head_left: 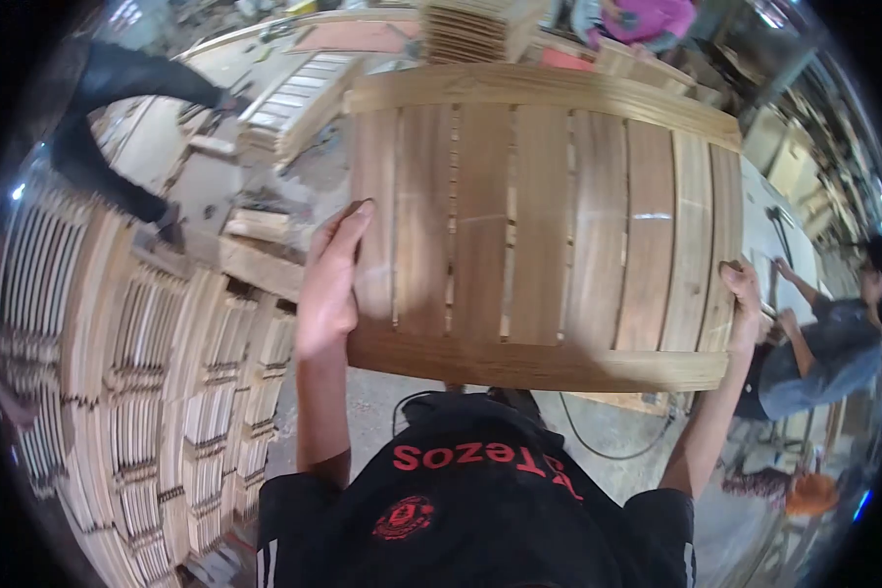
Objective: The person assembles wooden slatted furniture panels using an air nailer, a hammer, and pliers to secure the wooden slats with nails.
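Note:
A slatted wooden panel (pixel 537 230) is held up in front of my chest, its several upright slats set between a top rail and a bottom rail. My left hand (pixel 333 265) grips the left edge, thumb lying over the front face. On the right edge, my right hand (pixel 742 294) is closed at about the same height, a little lower. The fingers of both hands behind the panel are hidden. Narrow gaps show between the slats, and a bright glint lies on one slat right of the middle.
Tall stacks of slatted wooden panels (pixel 157 392) fill the left side. A person in dark trousers (pixel 108 93) stands at upper left. Another person in a grey-blue shirt (pixel 823 343) works at right. A person in pink (pixel 657 22) is at the back. A cable (pixel 608 453) lies on the floor.

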Tool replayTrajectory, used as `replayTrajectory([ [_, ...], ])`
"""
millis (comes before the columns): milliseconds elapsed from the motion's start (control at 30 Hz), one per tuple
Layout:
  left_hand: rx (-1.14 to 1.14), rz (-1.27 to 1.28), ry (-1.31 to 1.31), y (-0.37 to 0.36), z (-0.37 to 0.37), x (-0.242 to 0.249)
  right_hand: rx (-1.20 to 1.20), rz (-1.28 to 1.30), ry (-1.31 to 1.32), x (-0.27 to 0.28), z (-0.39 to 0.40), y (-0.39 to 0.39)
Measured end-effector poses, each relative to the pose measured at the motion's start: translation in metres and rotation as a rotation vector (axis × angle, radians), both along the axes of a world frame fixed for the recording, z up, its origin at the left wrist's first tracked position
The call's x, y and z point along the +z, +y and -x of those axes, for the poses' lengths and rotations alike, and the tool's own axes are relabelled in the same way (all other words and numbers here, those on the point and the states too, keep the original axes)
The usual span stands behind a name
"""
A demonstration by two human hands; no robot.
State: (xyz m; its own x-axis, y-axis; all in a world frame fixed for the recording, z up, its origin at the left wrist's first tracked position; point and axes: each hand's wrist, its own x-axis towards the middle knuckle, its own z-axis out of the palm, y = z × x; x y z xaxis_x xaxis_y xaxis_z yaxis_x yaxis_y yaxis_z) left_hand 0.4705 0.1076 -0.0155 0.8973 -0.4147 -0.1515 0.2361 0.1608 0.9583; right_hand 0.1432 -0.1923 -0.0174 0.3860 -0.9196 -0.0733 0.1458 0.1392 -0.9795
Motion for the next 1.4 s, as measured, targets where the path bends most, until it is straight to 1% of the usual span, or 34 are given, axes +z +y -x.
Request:
replayTrajectory([
  [33,-0.049,0.003,-0.006,0.009,-0.004,0.004,0.094,0.008,-0.037,0.005,-0.009,0.006],
  [67,-0.023,0.013,-0.009,0.016,-0.005,0.008,0.186,0.020,-0.072,0.011,-0.019,0.011],
  [133,0.018,0.046,-0.010,0.026,-0.006,0.016,0.194,0.033,-0.095,0.023,-0.044,0.031],
  [167,0.002,0.066,0.005,0.032,-0.007,0.020,0.191,0.043,-0.103,0.027,-0.050,0.037],
  [267,-0.045,0.165,0.005,0.048,-0.016,0.022,0.231,0.012,-0.093,0.006,-0.051,0.018],
  [300,-0.059,0.173,-0.028,0.052,-0.019,0.024,0.243,0.014,-0.131,-0.006,-0.055,0.009],
  [400,0.064,0.115,-0.106,0.068,-0.023,0.033,0.316,-0.016,-0.155,-0.002,-0.086,0.021],
  [433,0.089,0.120,-0.117,0.073,-0.017,0.048,0.289,-0.036,-0.161,0.010,-0.103,0.039],
  [533,0.135,0.104,-0.185,0.096,-0.030,0.052,0.344,-0.059,-0.213,-0.003,-0.124,0.035],
  [567,0.238,0.054,-0.185,0.098,-0.024,0.063,0.487,-0.041,-0.231,-0.003,-0.132,0.032],
  [667,0.299,0.014,-0.224,0.127,-0.043,0.055,0.547,-0.006,-0.215,-0.001,-0.159,0.037],
  [700,0.382,-0.003,-0.232,0.134,-0.047,0.053,0.515,-0.003,-0.233,-0.009,-0.166,0.033],
  [800,0.404,-0.046,-0.239,0.139,-0.026,0.082,0.693,-0.088,-0.289,0.011,-0.187,0.050],
  [833,0.490,-0.096,-0.254,0.142,-0.027,0.082,0.651,-0.103,-0.245,0.013,-0.191,0.053],
  [933,0.595,-0.139,-0.263,0.145,-0.023,0.089,0.650,-0.064,-0.223,0.012,-0.205,0.055],
  [967,0.628,-0.148,-0.276,0.146,-0.024,0.088,0.649,-0.045,-0.174,0.017,-0.207,0.059],
  [1067,0.589,-0.118,-0.280,0.151,-0.034,0.082,0.710,-0.047,-0.195,0.017,-0.212,0.060],
  [1100,0.598,-0.156,-0.279,0.151,-0.037,0.080,0.678,-0.027,-0.161,0.022,-0.212,0.064],
  [1167,0.552,-0.149,-0.272,0.157,-0.050,0.069,0.651,-0.043,-0.140,0.022,-0.212,0.066],
  [1233,0.542,-0.163,-0.251,0.145,-0.048,0.068,0.647,-0.069,-0.137,0.015,-0.210,0.062],
  [1333,0.470,-0.110,-0.239,0.134,-0.064,0.050,0.624,0.072,-0.059,0.016,-0.197,0.063],
  [1367,0.464,-0.097,-0.222,0.128,-0.071,0.040,0.632,0.100,0.017,0.000,-0.194,0.052],
  [1400,0.456,-0.080,-0.205,0.121,-0.079,0.027,0.625,0.183,-0.003,-0.010,-0.186,0.046],
])
